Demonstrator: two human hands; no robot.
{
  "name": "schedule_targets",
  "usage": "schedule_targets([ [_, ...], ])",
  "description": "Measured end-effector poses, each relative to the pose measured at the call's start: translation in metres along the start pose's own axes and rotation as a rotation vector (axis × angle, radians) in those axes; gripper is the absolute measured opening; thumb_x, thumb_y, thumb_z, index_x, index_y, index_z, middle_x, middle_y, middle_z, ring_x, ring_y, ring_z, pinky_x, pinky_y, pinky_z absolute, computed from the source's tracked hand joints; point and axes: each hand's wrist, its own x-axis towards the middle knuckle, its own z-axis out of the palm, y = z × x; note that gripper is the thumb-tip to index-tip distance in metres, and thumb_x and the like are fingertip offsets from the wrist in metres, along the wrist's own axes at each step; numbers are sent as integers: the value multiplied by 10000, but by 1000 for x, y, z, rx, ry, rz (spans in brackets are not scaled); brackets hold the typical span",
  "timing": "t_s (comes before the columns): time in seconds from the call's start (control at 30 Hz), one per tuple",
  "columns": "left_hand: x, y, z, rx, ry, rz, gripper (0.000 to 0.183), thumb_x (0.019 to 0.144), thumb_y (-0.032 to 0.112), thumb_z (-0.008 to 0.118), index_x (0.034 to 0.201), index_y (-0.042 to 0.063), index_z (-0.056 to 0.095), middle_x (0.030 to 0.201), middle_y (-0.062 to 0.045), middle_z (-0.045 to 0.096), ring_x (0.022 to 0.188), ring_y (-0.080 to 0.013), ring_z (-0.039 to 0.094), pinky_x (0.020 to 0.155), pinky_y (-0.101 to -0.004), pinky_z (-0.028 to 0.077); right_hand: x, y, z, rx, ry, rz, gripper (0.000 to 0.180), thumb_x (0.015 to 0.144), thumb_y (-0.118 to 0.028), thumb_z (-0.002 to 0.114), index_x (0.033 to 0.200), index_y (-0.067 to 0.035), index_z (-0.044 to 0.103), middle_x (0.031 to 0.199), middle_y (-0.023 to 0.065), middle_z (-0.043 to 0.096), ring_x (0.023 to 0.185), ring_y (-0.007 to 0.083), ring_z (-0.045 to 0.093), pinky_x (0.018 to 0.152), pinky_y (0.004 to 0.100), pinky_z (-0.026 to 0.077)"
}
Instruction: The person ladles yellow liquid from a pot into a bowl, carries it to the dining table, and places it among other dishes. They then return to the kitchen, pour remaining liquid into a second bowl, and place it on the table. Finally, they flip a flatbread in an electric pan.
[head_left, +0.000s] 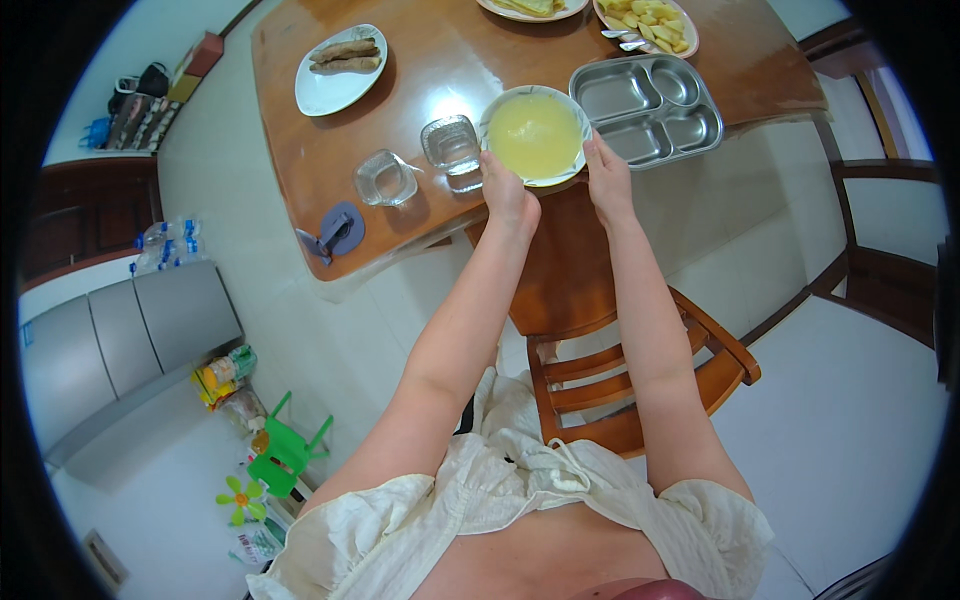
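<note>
A white dish of yellow liquid (535, 136) is between my two hands, near the front edge of the wooden table. On its left rim, my left hand (506, 191) grips with the thumb on top. My right hand (606, 176) holds the right rim; the fingers of both are partly hidden beneath. Close by on the left stands a square glass (450, 144), with a second glass (385, 178) farther left. Beside the dish on the right lies a steel compartment tray (615, 88) whose compartments hold nothing. Whether the dish touches the table cannot be told.
A white plate (319, 94) bears brown root-like pieces. At the far side are a plate of flat yellow food (532, 6) and a plate of cut yellow pieces (652, 22) with cutlery. A grey phone stand (343, 227) sits at the left corner. A wooden chair (570, 270) stands below my arms.
</note>
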Motion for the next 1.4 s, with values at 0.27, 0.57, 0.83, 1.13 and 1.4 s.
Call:
schedule_targets([
  [0.27,-17,28,-14,227,136,-65,395,938,292,397,1219,16,425,1242,-92,440,1135,-198,436,946,-334,354,-14,-5,-1,37,37,35,403,961,-269,410,1293,-45,452,1135,78,570,767,82,561,625,221,487],
  [0.57,-48,174,-72,1782,57,944,777,649,181,725,1304,65,324,1258,-151,336,1210,-344,269,1007,-468,229,-135,13,-47,29,222,122,377,973,-259,365,1215,8,477,1059,120,601,690,82,541,618,194,456],
  [0.83,7,202,-102,2164,-209,563,920,629,317,760,1379,112,268,1296,-123,412,1262,-332,251,1029,-491,202,-229,20,-55,1,420,192,354,977,-256,351,1123,15,525,928,89,622,689,86,540,608,209,446],
  [1.13,13,213,-97,2030,-296,586,724,591,292,777,1219,101,472,1204,-116,492,1216,-306,318,1018,-434,236,-279,13,-28,5,479,178,350,972,-265,363,1057,16,553,850,77,629,651,86,541,571,208,437],
  [1.4,3,215,-100,1971,-244,636,730,577,315,782,1208,100,485,1190,-90,518,1203,-290,334,1009,-434,240,-294,2,-30,-20,464,112,332,972,-260,370,1033,3,564,835,64,629,654,79,545,580,196,442],
])
